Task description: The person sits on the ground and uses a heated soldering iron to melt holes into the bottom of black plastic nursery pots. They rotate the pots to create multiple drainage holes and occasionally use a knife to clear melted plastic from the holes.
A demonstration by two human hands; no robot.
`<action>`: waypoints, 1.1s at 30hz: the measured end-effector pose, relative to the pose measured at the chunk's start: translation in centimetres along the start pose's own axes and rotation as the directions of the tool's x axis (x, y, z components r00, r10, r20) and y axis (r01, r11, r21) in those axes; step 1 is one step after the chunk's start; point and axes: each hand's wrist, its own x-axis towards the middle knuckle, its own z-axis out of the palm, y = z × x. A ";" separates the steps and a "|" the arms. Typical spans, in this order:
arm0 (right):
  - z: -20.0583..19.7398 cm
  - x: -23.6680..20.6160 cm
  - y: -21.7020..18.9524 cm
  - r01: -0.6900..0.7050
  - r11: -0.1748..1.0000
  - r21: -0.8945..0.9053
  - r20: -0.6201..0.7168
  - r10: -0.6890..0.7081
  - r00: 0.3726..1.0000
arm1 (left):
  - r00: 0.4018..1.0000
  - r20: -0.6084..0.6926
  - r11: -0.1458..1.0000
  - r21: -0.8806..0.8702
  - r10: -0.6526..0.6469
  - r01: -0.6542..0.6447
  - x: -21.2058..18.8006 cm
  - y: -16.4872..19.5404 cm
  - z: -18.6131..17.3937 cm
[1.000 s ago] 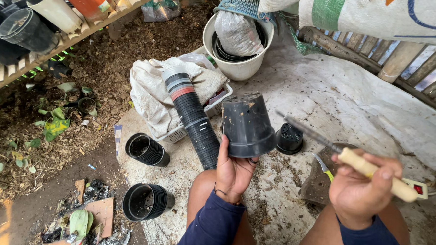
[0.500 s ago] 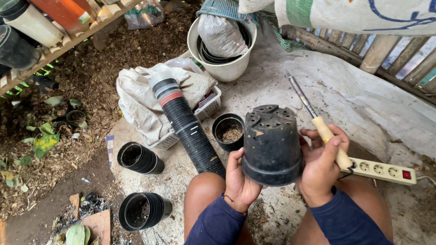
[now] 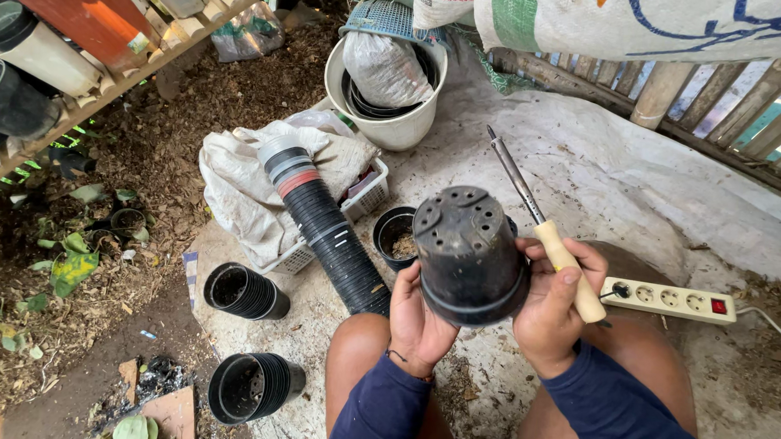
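Left hand: my left hand (image 3: pixel 419 322) cups the side of a black plastic pot (image 3: pixel 470 254), fingers curled round its rim from below.
Right hand: my right hand (image 3: pixel 552 307) presses against the other side of the pot while closed round the wooden handle of a soldering iron (image 3: pixel 541 230).
Pot: held upside down above my knees, between both hands, base facing up with a ring of holes in it.
Soldering iron: metal tip points up and away from me, clear of the pot; handle slants down through my fist.
Power strip (image 3: pixel 668 299): white, lies on the ground just right of my right hand, with a plug in its near end.
Stacked pots (image 3: pixel 324 225): long black column lying on its side, left of the held pot, resting on a white cloth (image 3: pixel 238 186).
Loose stacks: two short ones, (image 3: pixel 245 291) and (image 3: pixel 251 386), lie on their sides to my left, mouths open.
Small pot (image 3: pixel 396 234): stands behind the held pot, soil inside.
White bucket (image 3: pixel 387 88): further back, holds a grey bag.
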 end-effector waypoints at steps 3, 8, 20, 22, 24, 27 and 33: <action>0.2 -0.2 0.2 0.038 0.999 0.015 0.038 -0.039 0.999 | 0.998 -0.055 1.000 -0.015 0.022 -0.023 0.1 -0.6 0.4; 0.2 -0.8 0.6 0.025 0.997 0.079 0.069 -0.030 0.997 | 0.988 0.050 0.987 0.060 0.145 -0.148 -0.5 0.0 0.2; -4.1 1.5 -3.1 0.314 0.941 -0.128 0.210 -0.283 0.936 | 0.922 -0.088 0.926 0.019 0.377 -0.377 -0.5 3.9 -1.5; -3.8 1.5 -3.0 0.330 0.934 -0.135 0.236 -0.293 0.927 | 0.930 -0.069 0.933 0.010 0.360 -0.361 -0.4 3.8 -1.7; -3.5 1.6 -3.2 0.343 0.929 -0.142 0.266 -0.298 0.917 | 0.935 -0.060 0.937 0.016 0.350 -0.349 -0.3 3.8 -1.8; -3.2 1.8 -3.5 0.355 0.923 -0.151 0.301 -0.299 0.905 | 0.936 -0.057 0.938 0.036 0.346 -0.345 -0.2 3.7 -1.7; -3.1 1.8 -3.7 0.379 0.909 -0.174 0.301 -0.317 0.899 | 0.937 -0.018 0.936 0.064 0.349 -0.347 -0.4 3.7 -1.7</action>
